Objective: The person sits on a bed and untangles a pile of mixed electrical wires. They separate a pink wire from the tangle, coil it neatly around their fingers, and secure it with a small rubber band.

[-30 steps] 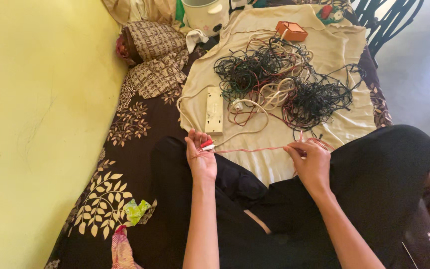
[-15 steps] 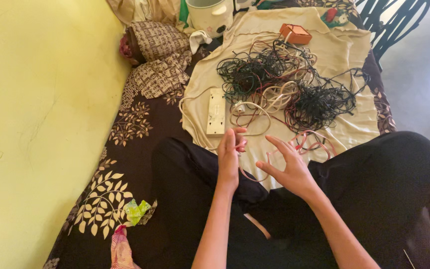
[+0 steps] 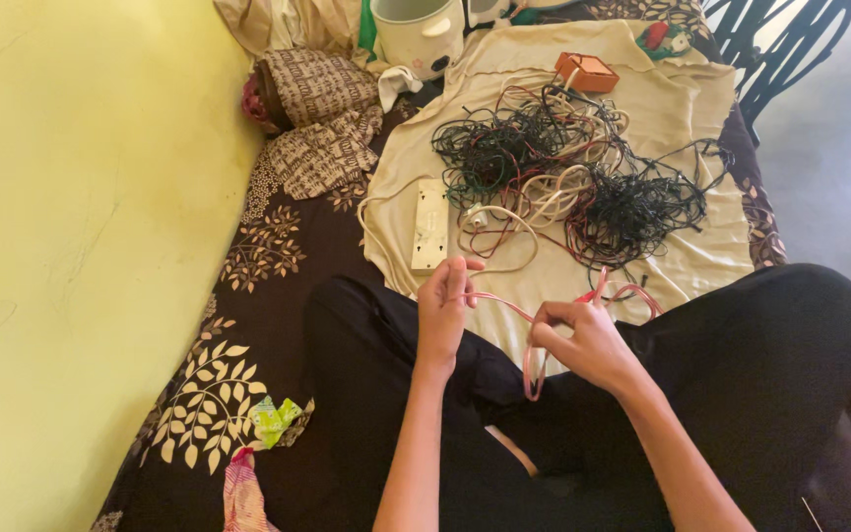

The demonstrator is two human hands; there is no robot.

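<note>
On the near edge of a cream cloth, over the person's crossed legs in black trousers, both hands work a thin red cable. The left hand is raised with its fingers upright and pinched closed on one end of the cable. From there the cable runs right to the right hand, whose fingers are curled shut around it. A loop of the cable hangs down below the right hand, and more of it curls on the cloth just to the right of that hand.

Farther off on the cloth lies a tangled heap of wires, black, white and reddish. To its left a white power strip lies flat, with a pale cord looping near it. At the far edge of the cloth sits a small orange box. A white pot stands at the far end, with folded patterned fabric to its left. The cloth covers a dark bedspread with a leaf print, which meets a yellow wall on the left. Near the bottom left lies a crumpled green wrapper.
</note>
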